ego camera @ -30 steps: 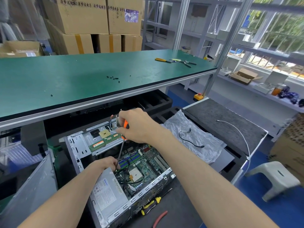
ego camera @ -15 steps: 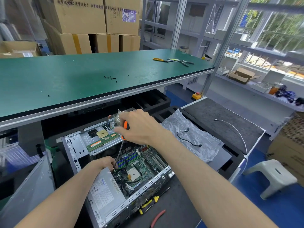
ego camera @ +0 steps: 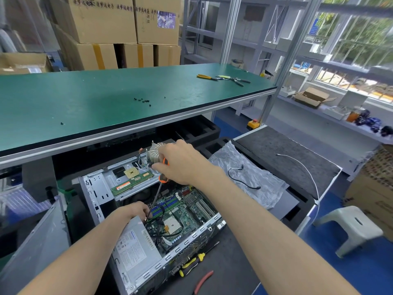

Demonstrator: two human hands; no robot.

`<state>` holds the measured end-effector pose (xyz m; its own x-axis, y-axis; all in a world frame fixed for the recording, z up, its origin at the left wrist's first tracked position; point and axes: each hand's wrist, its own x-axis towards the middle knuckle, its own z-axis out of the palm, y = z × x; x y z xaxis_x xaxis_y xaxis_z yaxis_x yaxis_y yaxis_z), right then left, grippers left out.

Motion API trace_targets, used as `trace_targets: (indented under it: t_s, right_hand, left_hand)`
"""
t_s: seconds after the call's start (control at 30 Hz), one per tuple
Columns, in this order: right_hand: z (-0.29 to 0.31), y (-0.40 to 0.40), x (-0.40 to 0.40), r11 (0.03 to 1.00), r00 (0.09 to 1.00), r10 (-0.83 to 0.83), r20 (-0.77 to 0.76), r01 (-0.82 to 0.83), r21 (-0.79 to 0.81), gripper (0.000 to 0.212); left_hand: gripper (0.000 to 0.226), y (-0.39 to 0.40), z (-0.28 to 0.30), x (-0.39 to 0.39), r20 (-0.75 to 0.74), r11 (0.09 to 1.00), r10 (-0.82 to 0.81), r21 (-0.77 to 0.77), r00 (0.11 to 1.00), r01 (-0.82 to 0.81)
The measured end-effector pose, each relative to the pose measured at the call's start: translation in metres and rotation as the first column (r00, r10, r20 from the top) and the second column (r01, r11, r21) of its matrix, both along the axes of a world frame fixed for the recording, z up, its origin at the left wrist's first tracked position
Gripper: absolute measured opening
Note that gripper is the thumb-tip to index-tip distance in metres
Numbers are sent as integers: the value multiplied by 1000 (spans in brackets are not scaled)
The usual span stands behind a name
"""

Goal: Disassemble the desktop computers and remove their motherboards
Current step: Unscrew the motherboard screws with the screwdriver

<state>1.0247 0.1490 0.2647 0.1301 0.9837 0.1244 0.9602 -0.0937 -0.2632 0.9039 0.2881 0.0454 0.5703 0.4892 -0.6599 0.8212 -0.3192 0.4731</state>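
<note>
Fingers (ego camera: 157, 167) of the right hand (ego camera: 180, 165) are curled round the orange-and-black handle of a screwdriver (ego camera: 158, 193), whose thin shaft slants down and to the left into the open desktop computer case (ego camera: 148, 271); the same hand is up against a round finned heatsink (ego camera: 154, 153), though whether it is carrying it or only touching it cannot be told. Down at the shaft's tip, the left hand (ego camera: 136, 210) rests on the edge of the grey power supply (ego camera: 134, 250), its fingers bent in among black cables, and what they pinch, if anything, is hidden. Beside the power supply, the green motherboard (ego camera: 187, 211) lies flat in the bottom of the case with its bare CPU socket showing. On the metal drive bracket at the far end of the case lie a memory stick (ego camera: 133, 182) and a loose CPU chip (ego camera: 131, 173). Just outside the case's near wall, a yellow-handled screwdriver (ego camera: 191, 262) and red-handled pliers (ego camera: 203, 281) lie on the dark mat. Above, the green workbench shelf (ego camera: 85, 103) carries scattered black screws (ego camera: 144, 101) and yellow-handled pliers (ego camera: 206, 77) farther right. A white stool (ego camera: 350, 226) stands on the blue floor to the right.
</note>
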Motion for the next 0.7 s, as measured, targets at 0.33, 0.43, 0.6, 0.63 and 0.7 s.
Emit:
trace_targets:
  t_s: [0.33, 0.43, 0.6, 0.63, 0.7]
  right_hand:
    - [1, 0, -4, 1000, 1000, -14, 11, 14, 3, 33]
    - [1, 1, -4, 999, 1000, 31, -2, -31, 11, 22]
    - [2, -1, 0, 987, 974, 163, -159, -162, 19, 19]
    - [0, -1, -1, 990, 981, 137, -137, -133, 37, 17]
    - [-6, 1, 1, 995, 991, 78, -113, -70, 68, 19]
  left_hand:
    - [25, 1, 0, 0, -22, 1000, -19, 9, 1000, 19]
    - [23, 2, 0, 0, -18, 1000, -15, 5, 1000, 15]
    - [27, 2, -1, 0, -21, 1000, -18, 12, 1000, 19]
    - [28, 2, -2, 0, -21, 1000, -24, 18, 999, 25]
    - [26, 2, -1, 0, -20, 999, -35, 28, 999, 35]
